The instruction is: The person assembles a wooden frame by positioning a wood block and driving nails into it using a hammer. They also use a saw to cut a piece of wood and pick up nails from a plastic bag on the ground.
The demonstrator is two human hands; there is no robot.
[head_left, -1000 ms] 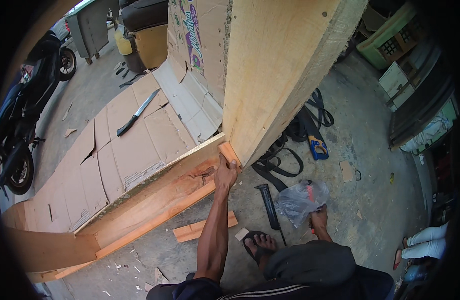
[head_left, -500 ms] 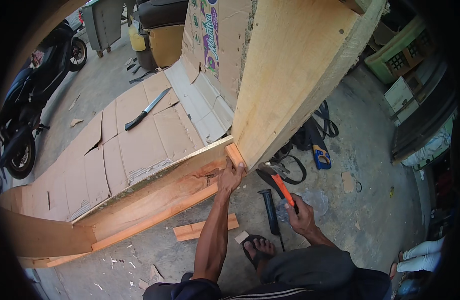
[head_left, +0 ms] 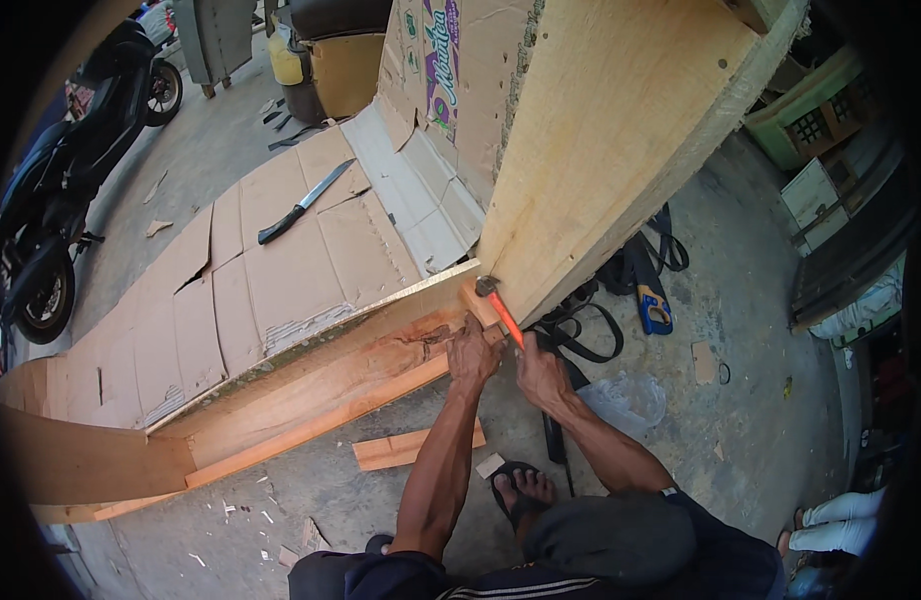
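Note:
My right hand (head_left: 543, 376) is closed around the orange handle of a hammer (head_left: 505, 316). The hammer's dark head is at the top of a small wooden block (head_left: 479, 304). That block sits in the corner where a long plywood-and-wood frame (head_left: 311, 390) meets an upright wooden board (head_left: 601, 120). With its fingers bent against the block, my left hand (head_left: 474, 354) grips it from below; some fingertips are hidden. Whether a nail is there cannot be made out.
A knife (head_left: 307, 203) lies on the cardboard (head_left: 281, 270) lining the frame. On the concrete floor are a loose wood strip (head_left: 411, 448), a handsaw (head_left: 653, 300), dark straps (head_left: 596, 335) and a clear plastic bag (head_left: 621, 400). A motorcycle (head_left: 66, 210) stands far left; another person's legs (head_left: 836, 520) show at right.
My right hand has swung the hammer up and left, from beside the frame onto the block. My left hand stays at the block. The whole view has shifted slightly.

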